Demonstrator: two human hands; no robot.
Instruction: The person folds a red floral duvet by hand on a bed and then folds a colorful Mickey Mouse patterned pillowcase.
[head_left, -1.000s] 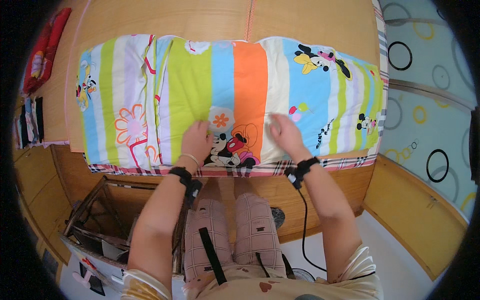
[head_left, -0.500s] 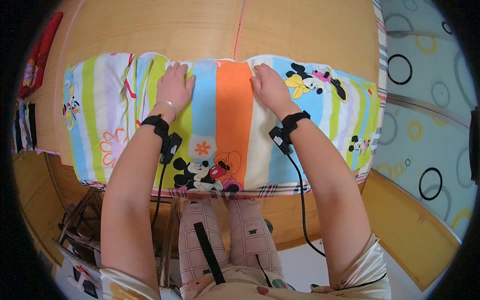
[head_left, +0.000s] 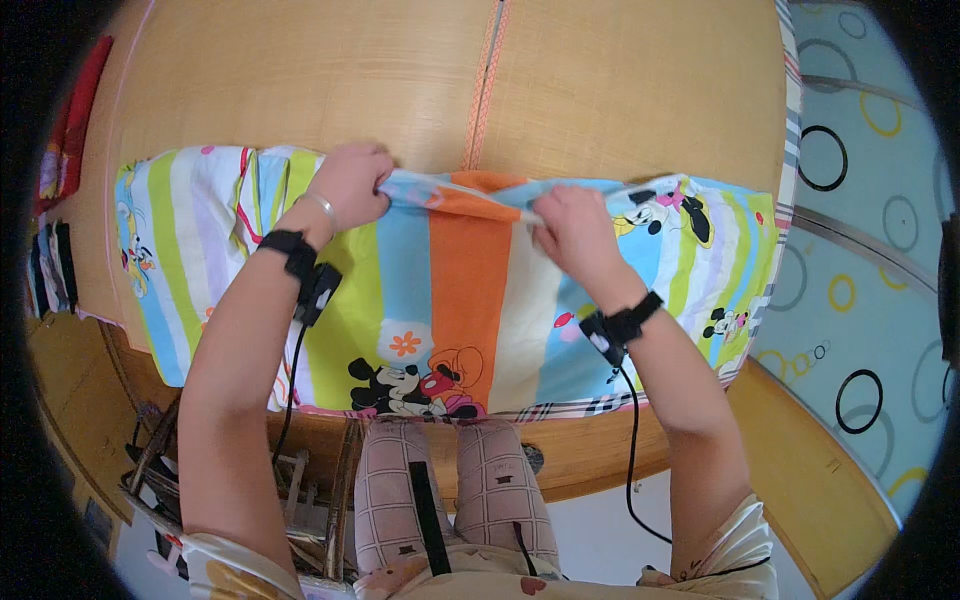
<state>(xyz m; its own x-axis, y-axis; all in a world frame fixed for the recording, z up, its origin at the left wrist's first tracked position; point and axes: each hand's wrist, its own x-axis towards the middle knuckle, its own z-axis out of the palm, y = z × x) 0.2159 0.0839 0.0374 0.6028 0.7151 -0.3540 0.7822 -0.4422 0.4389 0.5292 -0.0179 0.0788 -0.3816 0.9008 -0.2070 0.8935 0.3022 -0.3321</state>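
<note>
A striped cloth (head_left: 465, 270) with cartoon mice and flowers lies folded in a wide band along the near side of a mat-covered bed. My left hand (head_left: 350, 188) pinches its far edge left of the orange stripe, fingers curled over the hem. Right of that stripe, my right hand (head_left: 585, 235) grips the same edge, fingers closed. Between the hands the hem is lifted slightly and sags, with a narrow flap turned toward me. A black strap with a small box sits on each wrist.
The tan woven mat (head_left: 300, 80) spreads beyond the cloth, split by a pink-trimmed seam. Red fabric (head_left: 75, 130) and dark folded items (head_left: 50, 265) sit at the far left. A wooden chair (head_left: 325, 500) stands below left. Panels with circles (head_left: 860, 230) line the right.
Both hands have gone from lying flat on the cloth to gripping its far edge. The edge between them has been raised and folded over slightly toward me.
</note>
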